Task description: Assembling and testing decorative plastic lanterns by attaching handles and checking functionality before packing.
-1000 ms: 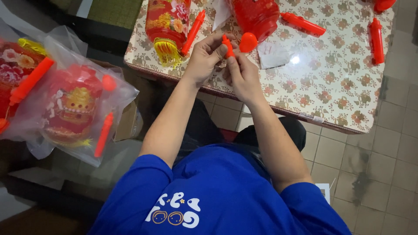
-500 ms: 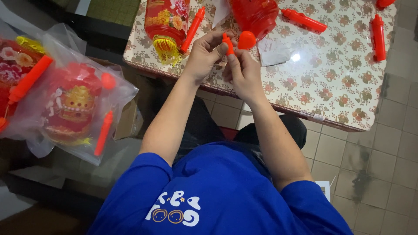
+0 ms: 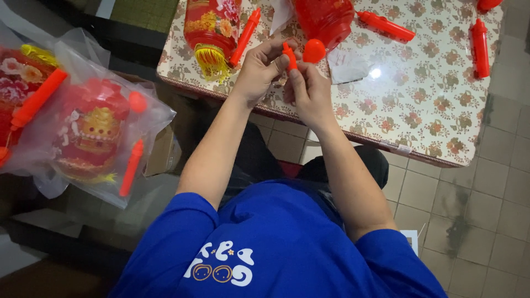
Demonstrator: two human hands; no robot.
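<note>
My left hand (image 3: 259, 69) and my right hand (image 3: 309, 94) meet above the near edge of the table (image 3: 419, 110). Together they pinch a small red plastic piece (image 3: 289, 55), held upright between the fingertips. A round red cap (image 3: 313, 50) shows just right of it, by the right hand's fingers; whether it is joined to the piece I cannot tell. Directly behind the hands stands a red lantern body (image 3: 324, 19). A decorated red lantern with a yellow tassel (image 3: 211, 33) lies to the left, a red handle stick (image 3: 244, 36) beside it.
Red handle sticks lie at the table's back (image 3: 386, 25) and right side (image 3: 480, 47). A crumpled clear wrapper (image 3: 346, 63) sits by the lantern body. Clear bags with packed red lanterns (image 3: 91, 132) rest on the left. Grey tiled floor (image 3: 486, 209) lies at the right.
Both hands have stayed together on the small red piece, shifting only slightly at the fingertips. Nothing else has moved.
</note>
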